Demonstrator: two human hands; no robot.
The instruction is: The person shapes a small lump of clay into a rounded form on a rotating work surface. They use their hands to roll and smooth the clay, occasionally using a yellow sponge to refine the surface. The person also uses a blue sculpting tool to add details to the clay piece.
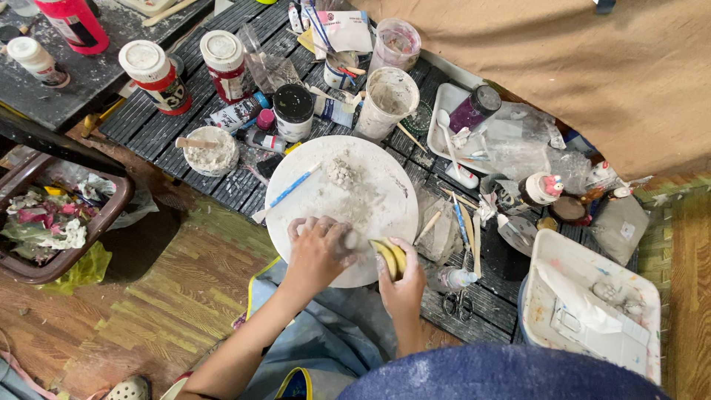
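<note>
Two hands work at the near edge of a round white board (pixel 370 178) that lies on a dark slatted table (pixel 155 130). The left hand (pixel 318 248) lies palm down on the board, fingers curled over a small grey lump that is mostly hidden beneath them; whether it grips the lump or only presses on it cannot be told. The right hand (pixel 402 285) is closed around a yellow sponge (pixel 390 257), which touches the board's rim just beside the left hand.

Farther up the board sits a crumbly clay pile (pixel 341 172), and a blue-striped stick (pixel 292 189) lies slanted across the left edge. Close behind the board stand a black-lidded jar (pixel 293 111) and a clay-smeared cup (pixel 389 100); a bowl (pixel 212 152) with a wooden stick in it sits to the left. Two red paint bottles (pixel 189 70) with white caps stand farther back. To the right, a white tray (pixel 448 126) holds a spoon and a purple jar (pixel 474 109). Scissors (pixel 454 304) lie near the right wrist, and a white bin (pixel 592 311) stands well to the right. A brown basket (pixel 52 222) of scraps rests on the floor at far left.
</note>
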